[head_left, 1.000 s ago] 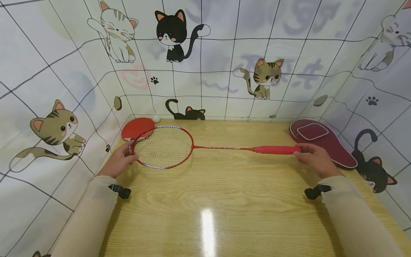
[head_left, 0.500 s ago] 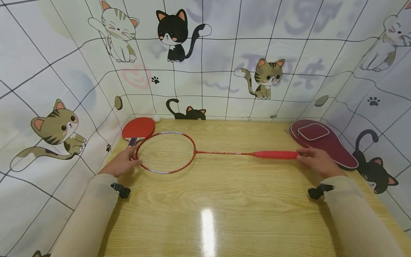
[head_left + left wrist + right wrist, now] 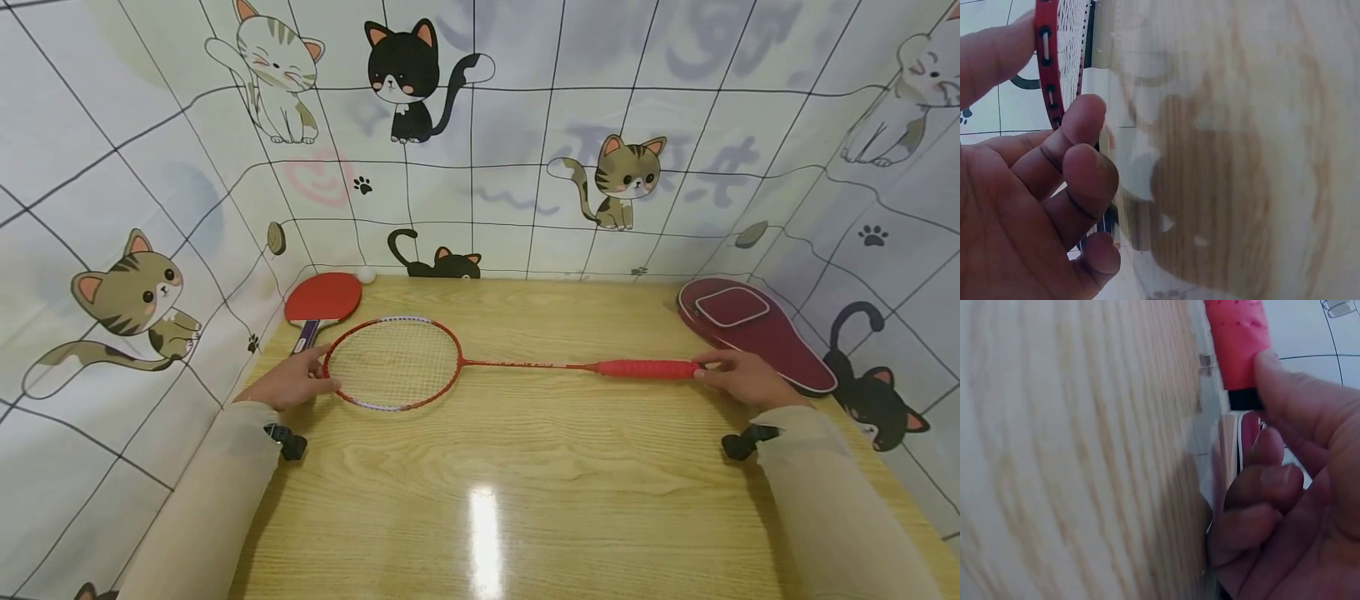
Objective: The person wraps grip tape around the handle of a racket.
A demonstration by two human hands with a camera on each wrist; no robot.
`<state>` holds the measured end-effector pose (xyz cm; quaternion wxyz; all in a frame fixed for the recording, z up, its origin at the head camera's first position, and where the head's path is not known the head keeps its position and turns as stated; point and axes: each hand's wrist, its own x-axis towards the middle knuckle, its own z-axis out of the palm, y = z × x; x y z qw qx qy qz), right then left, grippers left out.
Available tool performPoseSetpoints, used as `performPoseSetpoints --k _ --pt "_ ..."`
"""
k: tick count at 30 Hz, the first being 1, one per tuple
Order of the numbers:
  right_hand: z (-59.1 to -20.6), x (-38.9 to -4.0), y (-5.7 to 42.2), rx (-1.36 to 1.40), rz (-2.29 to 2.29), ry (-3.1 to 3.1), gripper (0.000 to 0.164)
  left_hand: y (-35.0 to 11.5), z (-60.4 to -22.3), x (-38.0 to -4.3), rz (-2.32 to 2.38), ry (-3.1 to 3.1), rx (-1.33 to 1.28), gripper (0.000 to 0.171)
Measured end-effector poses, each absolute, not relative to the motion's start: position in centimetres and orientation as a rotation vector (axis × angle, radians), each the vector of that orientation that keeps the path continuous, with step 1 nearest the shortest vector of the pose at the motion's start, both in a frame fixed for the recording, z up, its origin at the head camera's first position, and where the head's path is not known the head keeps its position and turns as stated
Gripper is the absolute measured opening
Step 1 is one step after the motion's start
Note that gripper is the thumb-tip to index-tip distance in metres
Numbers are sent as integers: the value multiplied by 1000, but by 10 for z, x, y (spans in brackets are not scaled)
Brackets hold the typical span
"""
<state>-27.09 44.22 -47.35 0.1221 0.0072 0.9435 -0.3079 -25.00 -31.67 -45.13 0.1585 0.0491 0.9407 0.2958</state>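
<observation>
A red badminton racket (image 3: 645,368) lies crosswise in the head view, strings at the left and handle at the right. My left hand (image 3: 292,379) pinches the outer end of its head; in the left wrist view thumb and fingers (image 3: 1082,119) meet the red rim (image 3: 1047,62). With thumb and fingers, my right hand (image 3: 748,381) pinches the butt of the handle, whose pink-red grip (image 3: 1239,347) ends in a black band in the right wrist view. The other right fingers curl loosely below it. Whether the racket rests flat on the tabletop, I cannot tell.
A red table tennis bat (image 3: 324,298) lies at the back left, with a white ball (image 3: 366,275) beside it. At the back right is a dark red bat case (image 3: 753,333). Cat-print sheeting (image 3: 510,125) walls the wooden table (image 3: 480,450) on three sides.
Both hands have brought the racket nearer to me and slightly right. The racket's head no longer overlaps the table tennis bat, whose handle now shows.
</observation>
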Motion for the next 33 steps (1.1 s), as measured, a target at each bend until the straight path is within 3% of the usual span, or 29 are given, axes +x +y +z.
performPoseSetpoints --k 14,33 --pt "-469 -273 438 -24 -773 2817 63 -315 -451 -250 782 2650 93 104" --pt "-469 -273 441 -69 -818 2763 64 -309 -443 -252 752 2629 97 95"
